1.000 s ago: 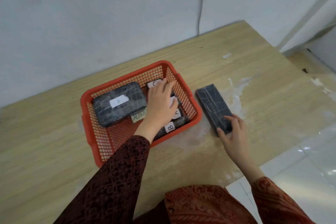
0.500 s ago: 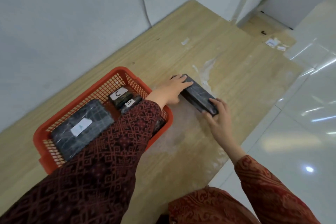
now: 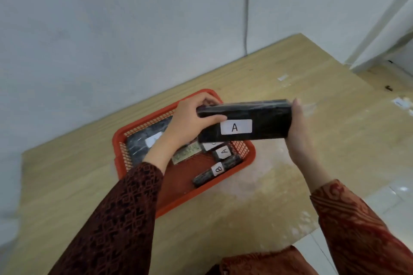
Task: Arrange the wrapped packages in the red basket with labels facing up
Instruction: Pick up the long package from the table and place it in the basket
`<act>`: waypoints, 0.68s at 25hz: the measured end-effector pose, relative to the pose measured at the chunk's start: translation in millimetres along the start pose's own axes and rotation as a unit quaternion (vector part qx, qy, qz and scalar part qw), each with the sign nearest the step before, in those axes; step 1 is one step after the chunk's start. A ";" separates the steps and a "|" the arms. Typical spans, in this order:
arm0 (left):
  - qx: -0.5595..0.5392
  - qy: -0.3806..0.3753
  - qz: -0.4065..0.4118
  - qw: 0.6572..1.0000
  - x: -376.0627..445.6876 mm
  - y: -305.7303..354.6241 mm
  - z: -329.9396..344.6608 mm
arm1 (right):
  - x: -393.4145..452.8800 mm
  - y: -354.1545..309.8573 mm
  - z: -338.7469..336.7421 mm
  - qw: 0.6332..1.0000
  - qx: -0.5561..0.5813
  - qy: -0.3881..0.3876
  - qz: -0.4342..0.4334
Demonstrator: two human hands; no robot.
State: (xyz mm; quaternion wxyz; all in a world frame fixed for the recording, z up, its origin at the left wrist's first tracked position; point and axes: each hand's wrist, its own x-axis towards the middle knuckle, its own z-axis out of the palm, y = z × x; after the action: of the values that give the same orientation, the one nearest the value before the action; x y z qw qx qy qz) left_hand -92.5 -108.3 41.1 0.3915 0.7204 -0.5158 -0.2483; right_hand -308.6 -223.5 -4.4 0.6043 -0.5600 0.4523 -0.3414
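A long black wrapped package (image 3: 263,118) hangs in the air above the right half of the red basket (image 3: 248,163), its white "A" label turned toward me. My left hand (image 3: 190,118) grips its left end and my right hand (image 3: 298,131) grips its right end. Inside the basket lie a large black package (image 3: 143,143) with a white label at the left, a small package labelled "A" (image 3: 224,152) and another labelled "B" (image 3: 218,168) at the right. One more labelled package is mostly hidden under the held one.
The basket stands on a light wooden table (image 3: 324,140) pushed against a grey wall (image 3: 111,29). A greenish card (image 3: 186,154) lies in the basket. The table's right edge meets a white tiled floor (image 3: 391,203). Whitish smears mark the wood right of the basket.
The black package lay flat on the table to the right of the basket; both hands have lifted it, turned its "A" label into view and brought it over the basket.
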 end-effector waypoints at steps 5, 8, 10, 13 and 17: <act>0.002 0.252 -0.161 0.954 -94.0 -59.5 -13.2 | -16.6 14.2 87.1 0.977 -0.101 -0.173 -0.076; 0.087 0.248 -0.229 0.937 -139.4 -85.4 -0.8 | -27.1 40.3 126.7 0.972 -0.125 -0.196 -0.040; 0.117 0.185 -0.239 0.946 -160.2 -96.1 -0.2 | -33.1 58.4 143.4 0.967 -0.145 -0.209 0.006; 0.181 0.104 -0.229 0.951 -168.7 -107.0 -12.2 | -35.3 73.4 153.3 0.961 -0.151 -0.222 0.069; 0.290 0.050 -0.220 0.930 -156.5 -111.8 -17.3 | -32.5 71.1 158.4 0.954 -0.180 -0.224 0.085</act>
State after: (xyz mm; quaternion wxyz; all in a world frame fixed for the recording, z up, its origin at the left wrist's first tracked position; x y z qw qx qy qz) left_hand -71.9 61.8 -48.0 0.1267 0.9092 -0.3741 -0.1315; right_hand -179.7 -125.4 -74.9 0.6066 -0.6807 0.4052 -0.0674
